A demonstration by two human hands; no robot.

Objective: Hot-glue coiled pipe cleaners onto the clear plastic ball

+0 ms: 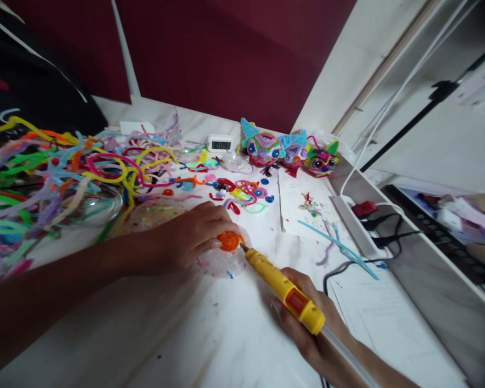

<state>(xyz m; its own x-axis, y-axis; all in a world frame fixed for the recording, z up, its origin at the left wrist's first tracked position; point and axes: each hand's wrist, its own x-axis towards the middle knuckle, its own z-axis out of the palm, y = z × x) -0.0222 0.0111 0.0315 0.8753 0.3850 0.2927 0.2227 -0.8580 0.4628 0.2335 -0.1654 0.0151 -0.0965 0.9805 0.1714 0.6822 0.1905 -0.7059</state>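
Observation:
My right hand [307,312] is wrapped round a yellow glue gun [275,280] with a clear glue stick [343,353] running out of its back end. The gun's dark nozzle touches or nearly touches the edge of an orange coiled disc [228,241]. With thumb and fingers, my left hand [200,231] pinches that disc from the left. Beneath the disc lies a clear round plastic piece [224,267] with small coloured bits on it. Partly hidden behind my left wrist is another clear round piece [153,210].
A tangle of pipe cleaners [64,172] covers the left side. At the back stand a small digital timer [221,144] and several decorated heads, one with blue ears [263,148]. A white power strip [359,226] with cables and a blue pipe cleaner [339,248] lie at right.

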